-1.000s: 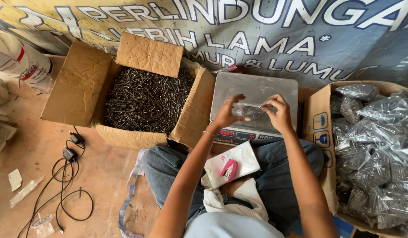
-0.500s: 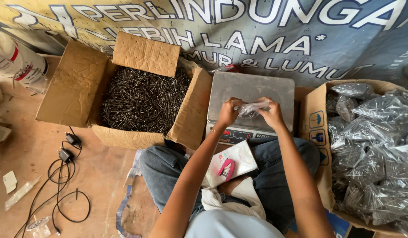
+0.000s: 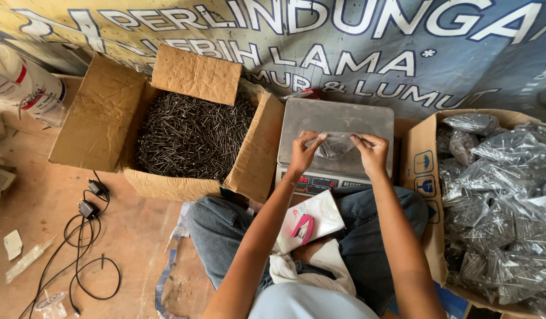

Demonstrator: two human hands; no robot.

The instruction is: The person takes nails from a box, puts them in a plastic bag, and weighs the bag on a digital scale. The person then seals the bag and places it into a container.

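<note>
Pinching a small clear bag (image 3: 335, 145) between left hand (image 3: 301, 155) and right hand (image 3: 372, 152) above the scale (image 3: 335, 118).

Both arms are seen bare, no sleeves reaching the forearms. A thin bracelet (image 3: 288, 182) is worn at the left wrist, just below the left hand (image 3: 302, 155); nothing is seen on the right hand (image 3: 371, 152) or its wrist. A pale light-blue top (image 3: 311, 301) shows at bottom edge. Legs are covered w/ faded blue jeans (image 3: 217, 236), creased at the knees.
</note>
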